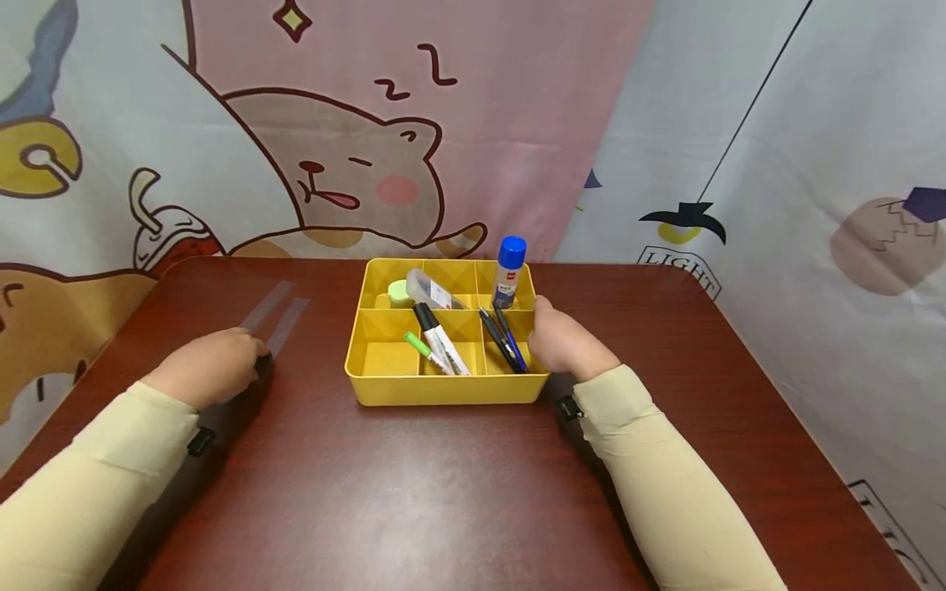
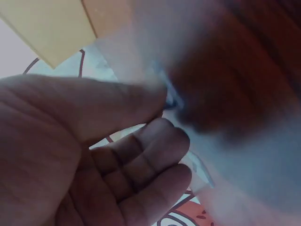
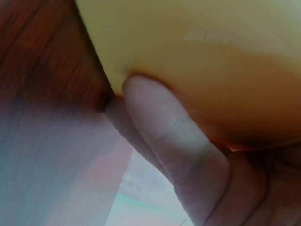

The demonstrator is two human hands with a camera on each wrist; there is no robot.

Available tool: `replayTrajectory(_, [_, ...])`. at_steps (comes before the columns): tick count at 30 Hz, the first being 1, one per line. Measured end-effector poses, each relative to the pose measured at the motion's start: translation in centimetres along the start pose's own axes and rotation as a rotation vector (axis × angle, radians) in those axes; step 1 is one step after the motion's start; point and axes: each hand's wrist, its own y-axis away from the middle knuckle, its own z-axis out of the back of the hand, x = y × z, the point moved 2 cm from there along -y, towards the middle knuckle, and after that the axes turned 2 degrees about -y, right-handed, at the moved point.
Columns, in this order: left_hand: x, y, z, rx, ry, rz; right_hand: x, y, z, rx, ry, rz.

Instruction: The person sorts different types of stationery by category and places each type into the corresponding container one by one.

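Note:
My left hand (image 1: 213, 367), on the left of the table, pinches a thin translucent thing (image 2: 173, 94) between thumb and fingers; I cannot tell its kind. Two pale translucent strips (image 1: 288, 323) extend over the tabletop beyond the fingertips. At the right side of a yellow compartment tray (image 1: 443, 391), my right hand (image 1: 567, 338) grips the wall. Its thumb (image 3: 155, 103) lies flat on the outer face, while another finger reaches past the edge. Inside the tray are a blue-capped glue bottle (image 1: 508, 271), dark pens (image 1: 499, 338), a black-capped marker (image 1: 442, 338) and a green-capped pen (image 1: 424, 351).
The tray's back compartments also hold a clear case (image 1: 434, 290) and a small pale green item (image 1: 400, 293). A dark red-brown table (image 1: 414, 492) carries everything. Behind it and to the right hangs a cartoon-printed cloth (image 1: 517, 148).

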Motion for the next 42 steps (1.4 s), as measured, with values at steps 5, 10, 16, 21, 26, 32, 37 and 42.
replayTrajectory(5, [0.0, -0.2, 0.0, 0.064, 0.063, 0.03, -0.1, -0.1, 0.1, -0.002, 0.013, 0.019])
replayTrajectory(10, [0.1, -1.0, -0.1, 0.138, 0.11, 0.012, -0.1, 0.0, 0.1, -0.007, 0.023, 0.025])
replayTrajectory(16, [-0.7, -1.4, -0.1, 0.21, 0.091, -0.016, -0.1, -0.1, 0.0, -0.013, 0.024, 0.035])
replayTrajectory(21, [-1.9, -1.8, 0.1, 0.222, 0.039, -0.029, -0.1, -0.1, 0.0, -0.02, 0.021, 0.037])
replayTrajectory(26, [-2.6, -2.0, 0.1, 0.212, 0.002, -0.043, -0.1, 0.0, 0.1, -0.016, 0.018, 0.026])
replayTrajectory(32, [-2.9, -2.0, 0.0, 0.266, 0.018, 0.018, 0.0, 0.0, 0.0, -0.013, 0.022, 0.025])
replayTrajectory(37, [-3.2, -1.9, -0.4, 0.257, 0.038, 0.056, 0.0, 0.0, 0.0, -0.017, 0.034, 0.033])
replayTrajectory(42, [-3.4, -1.7, -0.7, 0.182, 0.025, 0.031, 0.0, 0.0, 0.0, -0.016, 0.026, 0.024])
